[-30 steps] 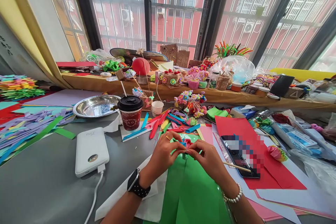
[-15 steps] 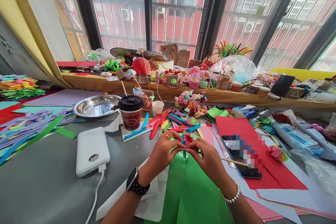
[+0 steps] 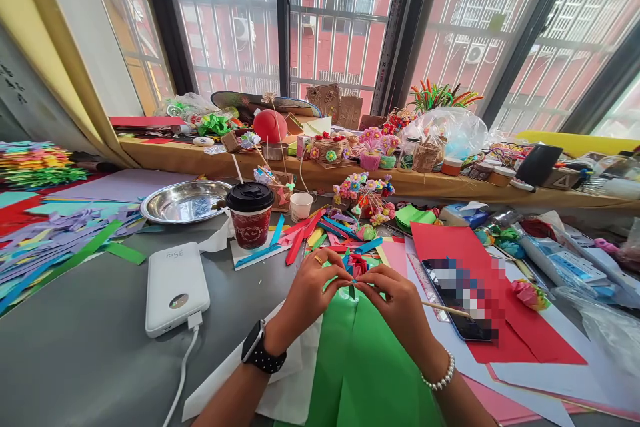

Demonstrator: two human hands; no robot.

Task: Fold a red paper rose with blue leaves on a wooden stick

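Note:
My left hand [image 3: 314, 283] is closed, its thumb and forefinger pinching a small folded blue paper strip [image 3: 353, 281]. From the other side my right hand [image 3: 395, 293] pinches the same strip, so the fingertips of both hands almost meet. Just beyond the fingertips is a red folded paper piece [image 3: 358, 264]; whether it joins the strip is hidden. Under both hands lie green paper sheets [image 3: 377, 360]. A thin wooden stick [image 3: 447, 309] runs from behind my right wrist across a phone [image 3: 460, 300].
Left of my hands are a white power bank [image 3: 177, 287] with its cable, a lidded paper cup [image 3: 250, 217] and a metal plate [image 3: 185, 203]. Coloured paper strips [image 3: 305, 233] lie ahead. Red paper [image 3: 460, 250] is at right. Craft flowers crowd the windowsill [image 3: 320, 177].
Both hands keep their pinch at almost the same spot. The right fingers have shifted slightly, and the red folded piece shows a little differently behind them.

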